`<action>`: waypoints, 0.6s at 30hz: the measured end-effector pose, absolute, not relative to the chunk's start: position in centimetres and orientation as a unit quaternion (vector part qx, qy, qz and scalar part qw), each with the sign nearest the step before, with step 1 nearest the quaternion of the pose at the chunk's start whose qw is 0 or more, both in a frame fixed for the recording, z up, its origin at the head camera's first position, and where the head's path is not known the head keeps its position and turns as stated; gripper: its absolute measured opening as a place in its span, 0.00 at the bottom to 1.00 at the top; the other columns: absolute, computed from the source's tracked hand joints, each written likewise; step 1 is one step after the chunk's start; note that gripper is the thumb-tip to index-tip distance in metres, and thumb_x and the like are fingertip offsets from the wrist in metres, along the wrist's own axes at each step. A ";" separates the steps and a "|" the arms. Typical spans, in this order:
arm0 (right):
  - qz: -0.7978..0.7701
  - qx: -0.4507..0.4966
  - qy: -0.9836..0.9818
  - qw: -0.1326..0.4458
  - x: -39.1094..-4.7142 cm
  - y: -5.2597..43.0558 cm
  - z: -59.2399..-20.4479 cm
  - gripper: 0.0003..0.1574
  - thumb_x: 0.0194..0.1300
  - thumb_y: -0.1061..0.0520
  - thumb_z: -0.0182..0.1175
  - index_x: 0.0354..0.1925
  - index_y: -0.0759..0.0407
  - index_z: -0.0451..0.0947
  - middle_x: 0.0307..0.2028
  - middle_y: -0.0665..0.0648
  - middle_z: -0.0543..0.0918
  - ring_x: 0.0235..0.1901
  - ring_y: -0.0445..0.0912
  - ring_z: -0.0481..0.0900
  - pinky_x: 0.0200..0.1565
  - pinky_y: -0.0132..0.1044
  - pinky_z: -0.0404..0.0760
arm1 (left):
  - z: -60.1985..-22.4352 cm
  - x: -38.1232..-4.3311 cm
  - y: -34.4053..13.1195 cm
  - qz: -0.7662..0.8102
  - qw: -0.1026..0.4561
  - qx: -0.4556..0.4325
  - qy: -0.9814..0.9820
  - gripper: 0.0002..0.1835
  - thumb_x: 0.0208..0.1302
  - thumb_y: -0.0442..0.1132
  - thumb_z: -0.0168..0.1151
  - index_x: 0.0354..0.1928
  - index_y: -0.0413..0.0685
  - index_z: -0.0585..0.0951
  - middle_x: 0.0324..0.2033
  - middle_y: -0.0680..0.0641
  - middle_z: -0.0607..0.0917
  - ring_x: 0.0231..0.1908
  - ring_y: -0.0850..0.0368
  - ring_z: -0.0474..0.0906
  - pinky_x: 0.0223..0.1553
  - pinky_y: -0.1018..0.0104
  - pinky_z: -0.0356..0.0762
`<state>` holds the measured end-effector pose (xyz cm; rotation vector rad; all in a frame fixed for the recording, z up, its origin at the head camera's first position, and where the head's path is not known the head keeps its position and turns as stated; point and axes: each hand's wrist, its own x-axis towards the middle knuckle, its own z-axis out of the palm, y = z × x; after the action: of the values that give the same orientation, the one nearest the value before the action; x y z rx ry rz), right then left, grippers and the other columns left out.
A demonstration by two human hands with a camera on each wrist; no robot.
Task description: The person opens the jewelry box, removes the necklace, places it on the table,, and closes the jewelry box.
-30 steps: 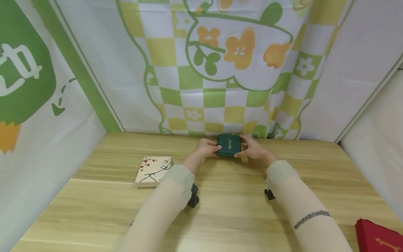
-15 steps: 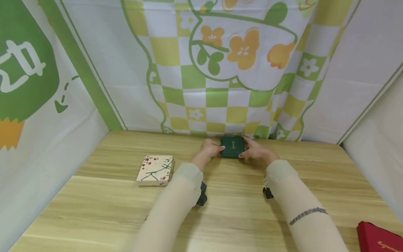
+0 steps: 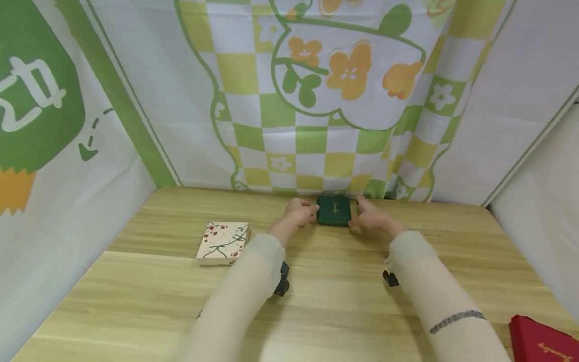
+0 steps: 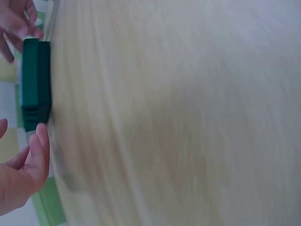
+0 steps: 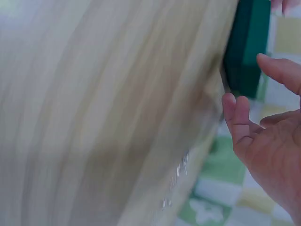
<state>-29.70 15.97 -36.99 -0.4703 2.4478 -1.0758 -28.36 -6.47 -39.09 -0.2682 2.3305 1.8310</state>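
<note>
A small dark green box [image 3: 333, 210] with gold script on its lid lies at the table's far edge, by the curtain. On its left side is my left hand [image 3: 300, 212]; in the left wrist view the fingertips [image 4: 41, 129] come right up to the end of the box, with the thumb held apart. My right hand [image 3: 372, 217] is at the opposite side. Seen from the right wrist, its fingers are spread loosely, the thumb [image 5: 270, 66] near the box's edge and the other fingertips just off its corner.
A cream box [image 3: 223, 241] with red blossoms and dark branches lies to the left. At the front right corner a red box [image 3: 545, 342] with gold script is partly cut off. A checked, flowered curtain [image 3: 307, 141] hangs behind the wooden table [image 3: 334, 301].
Both hands held the green box and shifted it slightly right in view. Now the fingers have loosened, and the hands have drawn a little outward from its sides.
</note>
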 end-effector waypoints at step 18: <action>-0.267 -0.238 0.931 0.073 -24.4 27.5 -31.5 0.42 0.67 0.63 0.60 0.70 0.79 0.54 0.66 0.84 0.59 0.48 0.70 0.79 0.47 0.55 0.82 | -35.2 -24.1 -2.0 0.521 0.014 0.100 0.848 0.15 0.71 0.37 0.56 0.57 0.44 0.80 0.48 0.42 0.84 0.43 0.50 0.80 0.42 0.62 0.79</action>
<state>-24.40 27.47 -31.54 -0.7160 2.7973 -0.8008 -24.14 -2.04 -35.17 0.3108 2.6394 1.6215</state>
